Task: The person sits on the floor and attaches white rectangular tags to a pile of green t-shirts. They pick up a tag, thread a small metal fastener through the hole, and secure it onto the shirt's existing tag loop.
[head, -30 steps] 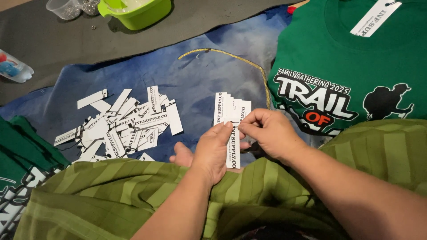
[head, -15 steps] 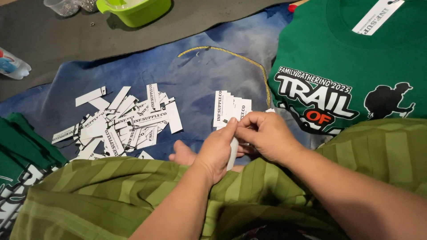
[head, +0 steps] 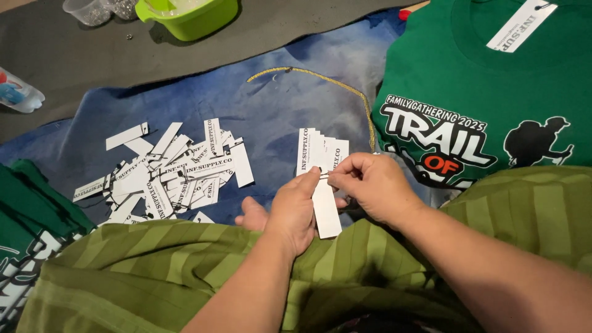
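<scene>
A single white card tag is pinched at its upper end between the fingertips of the left hand and the right hand, both pressed together on it just in front of a small fanned stack of white tags that lies on the blue cloth. Something thin seems to be worked at the tag's top edge, though it is too small to be made out. The work is judged to be at an early or middle stage: only a few tags are gathered in the fanned stack, while a much larger loose heap of white tags is left to the left of that stack, unsorted and overlapping. To the right of the stack a green printed shirt is spread flat, and a long white rectangular label is seen at its collar. A yellow cord is curved beyond the stack. Farther beyond, a lime-green plastic tub and a clear cup are set on the grey surface. Striped olive cloth is draped nearest the camera
</scene>
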